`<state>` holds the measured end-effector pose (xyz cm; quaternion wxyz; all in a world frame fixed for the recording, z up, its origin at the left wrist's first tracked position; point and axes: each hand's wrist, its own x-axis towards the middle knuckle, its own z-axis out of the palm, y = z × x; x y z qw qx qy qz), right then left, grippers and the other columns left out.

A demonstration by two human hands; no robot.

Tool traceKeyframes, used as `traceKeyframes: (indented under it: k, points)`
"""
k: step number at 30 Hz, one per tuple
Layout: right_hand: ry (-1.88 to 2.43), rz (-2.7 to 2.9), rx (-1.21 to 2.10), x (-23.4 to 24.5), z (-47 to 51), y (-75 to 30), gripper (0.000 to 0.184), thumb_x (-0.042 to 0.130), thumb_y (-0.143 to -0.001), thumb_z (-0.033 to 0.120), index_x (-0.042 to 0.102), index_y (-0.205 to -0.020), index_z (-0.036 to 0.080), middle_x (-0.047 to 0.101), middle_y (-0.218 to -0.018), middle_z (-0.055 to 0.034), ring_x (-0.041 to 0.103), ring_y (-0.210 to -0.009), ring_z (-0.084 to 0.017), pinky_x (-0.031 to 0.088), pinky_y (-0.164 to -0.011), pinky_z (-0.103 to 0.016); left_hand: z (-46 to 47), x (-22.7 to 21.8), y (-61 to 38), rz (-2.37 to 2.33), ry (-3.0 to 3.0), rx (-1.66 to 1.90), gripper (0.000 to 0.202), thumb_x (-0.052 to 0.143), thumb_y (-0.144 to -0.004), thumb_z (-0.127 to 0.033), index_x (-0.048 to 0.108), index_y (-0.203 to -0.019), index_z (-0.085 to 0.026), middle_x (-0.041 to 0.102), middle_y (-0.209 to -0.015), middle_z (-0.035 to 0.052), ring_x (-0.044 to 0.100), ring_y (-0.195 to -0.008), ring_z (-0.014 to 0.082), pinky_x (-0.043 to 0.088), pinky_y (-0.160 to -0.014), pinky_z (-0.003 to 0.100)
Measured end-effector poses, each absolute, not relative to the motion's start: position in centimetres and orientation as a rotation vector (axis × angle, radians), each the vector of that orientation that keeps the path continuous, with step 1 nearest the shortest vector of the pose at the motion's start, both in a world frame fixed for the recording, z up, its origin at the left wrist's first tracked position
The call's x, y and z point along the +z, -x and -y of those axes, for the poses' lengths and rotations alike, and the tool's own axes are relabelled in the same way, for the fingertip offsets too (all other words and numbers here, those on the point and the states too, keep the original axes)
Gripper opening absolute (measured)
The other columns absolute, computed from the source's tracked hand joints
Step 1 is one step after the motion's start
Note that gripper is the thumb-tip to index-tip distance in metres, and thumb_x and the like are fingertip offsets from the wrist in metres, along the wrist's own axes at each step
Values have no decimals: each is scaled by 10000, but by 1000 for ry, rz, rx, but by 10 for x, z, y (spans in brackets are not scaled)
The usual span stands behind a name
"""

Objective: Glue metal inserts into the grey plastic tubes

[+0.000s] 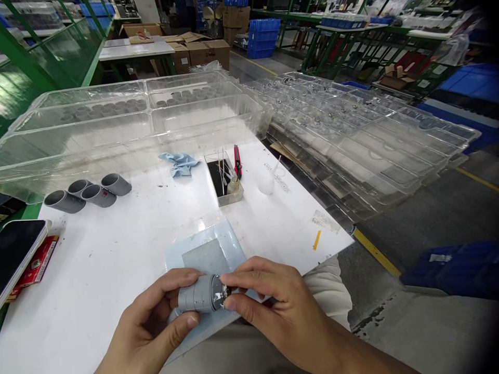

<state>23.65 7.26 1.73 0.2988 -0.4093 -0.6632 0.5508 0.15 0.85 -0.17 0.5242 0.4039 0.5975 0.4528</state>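
Observation:
A grey cylindrical part (198,296) with a dark end piece (219,292) lies sideways between my hands, above the table's front edge. My left hand (156,317) wraps its thumb and fingers around the grey body from the left. On the right, my right hand (268,293) pinches the dark end piece between thumb and forefinger. Small metallic bits show at that end, but my fingertips partly cover them. Beneath the part is a light blue sheet (230,236) with a grey square pad (206,255) on it.
Several grey tubes (99,196) lie at left, near a phone (19,249) on a red packet (41,262). A small tool box (231,199), red cutter (237,162), blue cloth (179,163) and white bottle (266,183) stand mid-table. Clear plastic trays (117,132) line the back.

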Motion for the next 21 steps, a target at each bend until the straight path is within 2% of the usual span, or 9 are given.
traceKeyframes:
  k: [11, 18, 21]
  points:
    - [1048, 1728, 1460, 18, -75, -230, 228, 741, -946, 309, 805, -1164, 330, 785, -1043, -1, 730, -894, -142, 592, -792, -254, -11, 0, -2, -1418, -917, 1091, 304, 885, -792, -389, 815, -1080, -324, 773, -1223, 37, 708, -1155, 254, 602, -924, 244]
    - [1171, 1684, 1459, 18, -82, -224, 165, 779, -912, 360, 808, -1040, 261, 802, -902, 15, 716, -796, -153, 577, -747, -269, -12, 5, -6, -1509, -872, 1078, 371, 884, -770, -449, 796, -1106, -319, 781, -1219, 27, 743, -1078, 253, 634, -846, 261]
    - [1159, 1720, 1424, 16, -87, -220, 186, 728, -951, 345, 805, -1104, 274, 813, -976, 5, 742, -867, -172, 599, -800, -290, -17, 13, -6, -1620, -917, 1056, 350, 870, -781, -452, 783, -1105, -354, 772, -1156, -5, 747, -986, 206, 624, -826, 227]
